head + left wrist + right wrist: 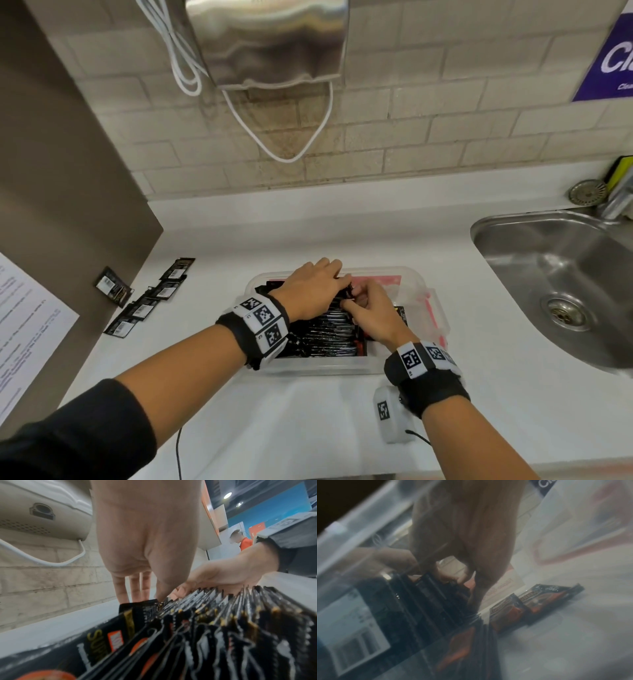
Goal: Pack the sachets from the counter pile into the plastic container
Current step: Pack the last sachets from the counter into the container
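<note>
A clear plastic container (329,369) sits on the white counter, holding a row of black sachets (330,334) standing on edge. My left hand (317,287) reaches over the row's far end; in the left wrist view its thumb and fingers (122,591) pinch the end sachet (140,608). My right hand (368,306) meets it from the right, fingers curled on the same sachet tops (436,588). Two more sachets (537,601) lie flat in the container's right part. A loose pile of sachets (147,301) remains on the counter to the left.
A steel sink (548,274) lies at the right. One sachet (113,286) leans against the brown panel (68,171) at left, beside a printed sheet (27,329). A steel unit (274,44) with a white cable hangs above. A white device (387,414) hangs by my right wrist.
</note>
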Tool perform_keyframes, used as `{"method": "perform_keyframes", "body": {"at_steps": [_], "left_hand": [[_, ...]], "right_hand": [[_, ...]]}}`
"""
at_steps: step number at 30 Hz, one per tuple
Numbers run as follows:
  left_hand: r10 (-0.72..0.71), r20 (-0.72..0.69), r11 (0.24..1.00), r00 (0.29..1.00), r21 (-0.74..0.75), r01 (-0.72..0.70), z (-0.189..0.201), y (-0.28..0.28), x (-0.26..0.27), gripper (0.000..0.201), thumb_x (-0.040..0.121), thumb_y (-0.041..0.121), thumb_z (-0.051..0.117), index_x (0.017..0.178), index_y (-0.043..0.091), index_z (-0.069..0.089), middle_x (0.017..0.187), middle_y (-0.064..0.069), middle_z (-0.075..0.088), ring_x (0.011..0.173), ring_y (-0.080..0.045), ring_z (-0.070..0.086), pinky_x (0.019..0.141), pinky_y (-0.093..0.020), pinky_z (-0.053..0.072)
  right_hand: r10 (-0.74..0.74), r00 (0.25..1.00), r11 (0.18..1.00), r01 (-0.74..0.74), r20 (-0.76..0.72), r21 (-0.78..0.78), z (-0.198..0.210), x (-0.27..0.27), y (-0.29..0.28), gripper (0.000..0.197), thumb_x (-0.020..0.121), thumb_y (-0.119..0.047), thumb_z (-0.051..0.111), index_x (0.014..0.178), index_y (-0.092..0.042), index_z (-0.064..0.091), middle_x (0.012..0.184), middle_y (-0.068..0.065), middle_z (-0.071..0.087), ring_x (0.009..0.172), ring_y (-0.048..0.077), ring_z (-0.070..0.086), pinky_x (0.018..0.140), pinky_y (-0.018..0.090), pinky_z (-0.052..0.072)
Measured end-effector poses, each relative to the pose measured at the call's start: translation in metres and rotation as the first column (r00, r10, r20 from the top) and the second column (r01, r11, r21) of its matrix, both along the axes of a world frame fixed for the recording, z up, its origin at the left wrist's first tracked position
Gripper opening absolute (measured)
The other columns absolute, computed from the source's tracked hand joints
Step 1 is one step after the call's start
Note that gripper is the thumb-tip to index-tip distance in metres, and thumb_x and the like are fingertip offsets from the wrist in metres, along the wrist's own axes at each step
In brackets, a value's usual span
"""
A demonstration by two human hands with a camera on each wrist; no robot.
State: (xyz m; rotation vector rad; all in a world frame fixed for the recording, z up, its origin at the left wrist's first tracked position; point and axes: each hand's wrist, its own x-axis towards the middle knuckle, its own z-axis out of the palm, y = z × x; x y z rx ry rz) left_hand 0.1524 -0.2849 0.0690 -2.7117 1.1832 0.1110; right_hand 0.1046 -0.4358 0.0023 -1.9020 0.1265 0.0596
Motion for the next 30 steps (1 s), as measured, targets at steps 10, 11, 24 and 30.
{"method": "perform_keyframes", "body": {"at_steps": [10, 11, 24, 30], "left_hand": [[0.078, -0.238, 0.992, 0.968, 0.111, -0.053, -0.008, 0.022, -0.013, 0.066, 0.107, 0.05, 0.012, 0.161, 0.014, 0.005, 0.169, -0.003, -0.005, 0.155, -0.012, -0.005, 0.125, -0.037, -0.012], [0.101, -0.272, 0.991, 0.957, 0.113, -0.073, -0.01, 0.023, -0.015, 0.07, 0.105, 0.056, 0.01, 0.161, 0.014, -0.002, 0.168, -0.003, -0.01, 0.154, -0.01, -0.011, 0.123, -0.036, -0.015], [0.249, -0.26, 0.964, 0.933, 0.155, -0.214, -0.007, 0.016, -0.035, 0.096, 0.092, 0.077, 0.006, 0.16, 0.01, -0.001, 0.168, -0.011, -0.003, 0.155, -0.019, -0.008, 0.124, -0.046, -0.014], [0.29, -0.165, 0.943, 0.943, 0.218, -0.252, -0.009, 0.017, -0.041, 0.102, 0.089, 0.081, 0.004, 0.16, 0.008, -0.002, 0.168, -0.015, -0.002, 0.155, -0.024, -0.008, 0.122, -0.05, -0.016]], "right_hand": [[0.05, 0.997, 0.995, -0.055, -0.058, -0.078, -0.001, 0.0, -0.001, 0.049, 0.09, -0.028, 0.067, 0.133, -0.011, 0.05, 0.131, 0.015, 0.05, 0.117, 0.029, 0.056, 0.105, 0.047, 0.046], [0.059, 0.996, 0.993, -0.066, -0.065, -0.103, -0.002, 0.001, -0.001, 0.048, 0.092, -0.032, 0.064, 0.135, -0.015, 0.051, 0.134, 0.011, 0.046, 0.122, 0.024, 0.05, 0.109, 0.041, 0.042], [0.148, 0.956, 0.985, -0.165, -0.254, -0.046, 0.002, -0.004, 0.004, 0.052, 0.105, -0.053, 0.024, 0.143, -0.029, 0.049, 0.155, 0.01, 0.039, 0.148, 0.03, 0.023, 0.121, 0.049, 0.016], [-0.059, 0.995, 0.998, 0.059, -0.086, -0.001, 0.006, -0.004, -0.002, 0.042, 0.106, -0.04, 0.027, 0.089, -0.033, 0.065, 0.117, 0.004, 0.069, 0.098, 0.009, 0.062, 0.089, 0.031, 0.044]]}}
